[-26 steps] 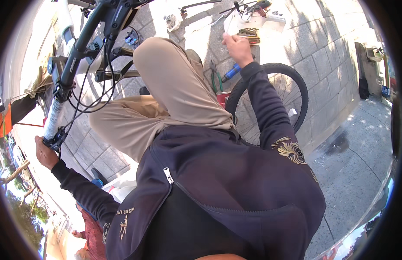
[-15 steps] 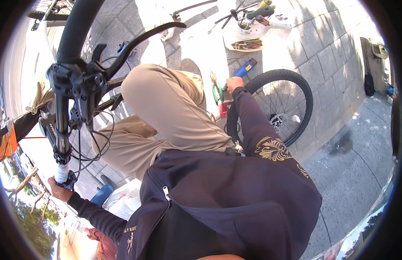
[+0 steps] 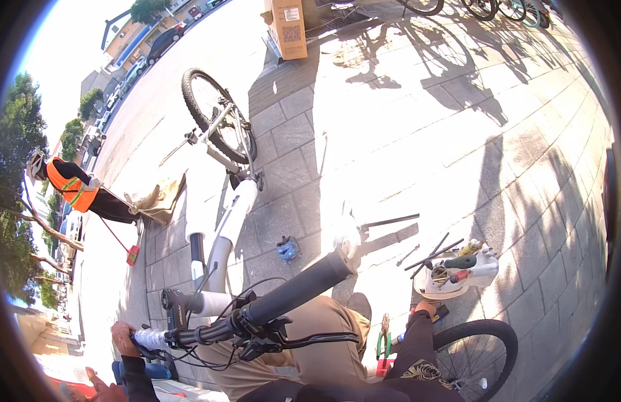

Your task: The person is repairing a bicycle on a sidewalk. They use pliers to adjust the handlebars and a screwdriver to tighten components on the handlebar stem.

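My left hand (image 3: pixel 125 338) is closed around the left end of a bicycle's handlebar, beside clear wrapping (image 3: pixel 149 339). The bar's bare black grip (image 3: pixel 300 288) points up and to the right, above my bent knee. Beyond it lies the white bicycle frame (image 3: pixel 238 204), with its rear wheel (image 3: pixel 210 110) attached. My right hand (image 3: pixel 425 308) is low on the right and looks closed, next to a dark tool (image 3: pixel 442 312) on the ground. My sleeve hides part of its grip. A loose wheel (image 3: pixel 501 335) lies beside that forearm. Green-handled pliers (image 3: pixel 384 342) are just left of it.
A white tray (image 3: pixel 484 268) of tools stands beyond my right hand. Blue crumpled material (image 3: pixel 288 249) lies on the paving. A cardboard box (image 3: pixel 288 30) stands at the far end. Someone in an orange vest (image 3: pixel 72 187) holds a red-ended stick at left.
The view has tilted up and shows more of the pavement and street. The handlebar now lies across my knees in the picture. My left hand still grips its end.
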Action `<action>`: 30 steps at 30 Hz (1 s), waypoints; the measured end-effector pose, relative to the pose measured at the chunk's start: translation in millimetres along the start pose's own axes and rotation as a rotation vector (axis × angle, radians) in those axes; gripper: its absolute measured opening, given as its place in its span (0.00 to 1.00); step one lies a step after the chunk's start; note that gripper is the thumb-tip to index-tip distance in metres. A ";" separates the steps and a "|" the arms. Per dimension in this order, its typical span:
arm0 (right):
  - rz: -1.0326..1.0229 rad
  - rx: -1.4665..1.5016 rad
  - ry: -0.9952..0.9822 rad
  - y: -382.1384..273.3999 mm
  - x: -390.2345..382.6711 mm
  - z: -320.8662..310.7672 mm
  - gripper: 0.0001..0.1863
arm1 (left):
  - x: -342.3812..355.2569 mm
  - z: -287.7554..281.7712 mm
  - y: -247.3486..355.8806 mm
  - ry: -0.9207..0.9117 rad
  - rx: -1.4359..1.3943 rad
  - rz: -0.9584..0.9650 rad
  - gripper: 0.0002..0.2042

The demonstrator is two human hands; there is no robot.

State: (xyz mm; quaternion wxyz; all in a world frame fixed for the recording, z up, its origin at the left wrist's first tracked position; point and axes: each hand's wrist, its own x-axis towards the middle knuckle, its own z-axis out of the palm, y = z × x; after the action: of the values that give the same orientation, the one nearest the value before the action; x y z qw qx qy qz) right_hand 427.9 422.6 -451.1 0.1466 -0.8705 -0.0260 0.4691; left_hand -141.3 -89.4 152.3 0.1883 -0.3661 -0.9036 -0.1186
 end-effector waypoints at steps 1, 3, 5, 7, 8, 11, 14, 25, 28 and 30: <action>0.019 0.057 0.006 -0.4 11.8 6.6 0.30 | 17.7 10.2 -2.0 0.002 -0.004 0.031 0.20; 0.031 0.078 0.028 -7.9 26.7 13.3 0.28 | 12.0 19.0 -10.0 -0.011 -0.024 0.051 0.20; 0.041 0.083 0.052 -11.6 26.7 16.1 0.29 | 8.8 20.0 -17.0 0.002 -0.081 0.025 0.19; 0.038 0.078 0.078 -9.7 25.1 13.9 0.30 | -0.5 14.2 -3.6 0.057 0.137 0.205 0.22; 0.033 0.063 0.088 -6.9 23.9 13.9 0.31 | -10.1 8.2 -20.5 0.039 0.120 0.168 0.22; -0.049 0.007 0.039 -0.4 23.3 4.6 0.33 | -31.2 13.4 -15.6 -0.011 -0.122 -0.040 0.21; -0.094 0.425 -0.596 53.6 72.8 13.8 0.26 | 33.4 21.2 45.1 0.020 -0.096 0.022 0.19; 0.110 0.226 -0.831 59.7 -55.1 -37.9 0.10 | 15.5 8.7 52.9 0.107 -0.150 -0.026 0.19; -0.089 0.281 -0.900 32.7 -98.2 -66.3 0.11 | 16.5 11.1 68.3 0.244 -0.143 -0.029 0.15; -0.220 0.342 -0.963 12.8 -144.7 -92.2 0.13 | 13.2 1.4 79.4 0.283 -0.236 -0.060 0.11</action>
State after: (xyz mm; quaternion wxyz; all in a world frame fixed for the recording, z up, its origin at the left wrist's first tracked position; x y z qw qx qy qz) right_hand 421.9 362.6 -289.9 0.3063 -0.5121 -0.1048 0.7956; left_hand -94.3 -24.9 162.7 0.2656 -0.3381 -0.8585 -0.2794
